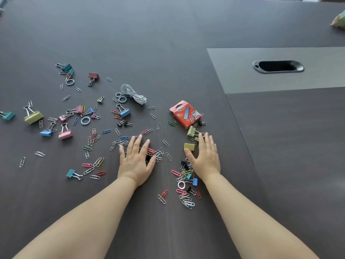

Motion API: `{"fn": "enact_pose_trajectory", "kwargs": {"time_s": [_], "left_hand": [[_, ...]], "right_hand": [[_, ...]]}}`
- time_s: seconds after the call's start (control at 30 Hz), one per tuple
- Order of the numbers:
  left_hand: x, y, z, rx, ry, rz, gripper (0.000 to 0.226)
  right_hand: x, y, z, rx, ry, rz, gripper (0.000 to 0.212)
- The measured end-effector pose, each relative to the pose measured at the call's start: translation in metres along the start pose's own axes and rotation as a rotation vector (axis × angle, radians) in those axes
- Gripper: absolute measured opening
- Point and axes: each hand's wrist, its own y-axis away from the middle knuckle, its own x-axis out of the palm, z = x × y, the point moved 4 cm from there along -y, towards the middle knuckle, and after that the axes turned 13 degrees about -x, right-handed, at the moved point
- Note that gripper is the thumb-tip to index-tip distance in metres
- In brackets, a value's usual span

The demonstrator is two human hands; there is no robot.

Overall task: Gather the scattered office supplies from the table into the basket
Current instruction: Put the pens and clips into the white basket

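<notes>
Several coloured paper clips and binder clips lie scattered over the dark table. My left hand lies flat, fingers straight, on a heap of paper clips. My right hand rests flat beside an olive binder clip, with a pile of clips next to its wrist. A red staple box sits just beyond it. A coiled white cord lies further back. Bigger binder clips, olive, pink and blue, are spread to the left. No basket is in view.
A grey inset panel with an oval cable grommet takes up the right rear of the table. A green wrapped object shows at the far right edge.
</notes>
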Motion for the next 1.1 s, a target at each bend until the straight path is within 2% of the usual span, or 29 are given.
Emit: {"fn": "enact_pose_trajectory", "kwargs": {"time_s": [0.1,0.17,0.3,0.4,0.57,0.7,0.77,0.8,0.87,0.97,1.03,1.1], "left_hand": [[0.000,-0.001,0.002,-0.003,0.019,-0.016,0.059],[-0.001,0.000,0.002,-0.002,0.029,-0.026,0.062],[-0.001,0.000,0.004,-0.001,0.023,-0.072,0.074],[-0.002,-0.001,0.004,0.001,0.021,-0.100,0.079],[-0.002,-0.001,0.004,0.026,0.073,-0.107,0.058],[-0.008,0.003,0.003,0.084,0.160,-0.169,0.033],[-0.013,0.006,0.002,0.127,0.173,-0.178,0.034],[-0.014,0.009,0.002,0.155,0.167,-0.170,0.034],[-0.015,0.020,0.006,0.219,0.152,-0.176,0.032],[-0.013,0.039,0.020,0.235,0.122,-0.234,0.030],[-0.009,0.048,0.033,0.215,0.093,-0.257,0.033],[-0.004,0.053,0.038,0.231,0.034,-0.170,0.046]], "right_hand": [[-0.001,0.006,0.015,-0.060,-0.129,-0.097,0.069],[-0.006,0.001,0.015,-0.077,-0.116,-0.146,0.069],[-0.008,-0.024,0.014,-0.091,0.008,0.007,0.081],[0.000,-0.025,0.015,-0.136,0.133,0.097,0.075],[0.010,0.008,0.020,-0.181,0.043,0.057,0.059],[0.010,0.035,0.031,-0.232,-0.192,0.060,0.049],[0.000,0.044,0.032,-0.203,-0.315,0.070,0.047],[-0.006,0.051,0.032,-0.203,-0.331,0.066,0.051],[-0.015,0.069,0.029,-0.232,-0.271,0.049,0.073],[-0.003,0.099,0.021,-0.226,-0.019,0.138,0.104],[0.014,0.108,0.021,-0.200,0.121,0.196,0.113],[0.024,0.100,0.029,-0.177,0.154,0.181,0.116]]}}
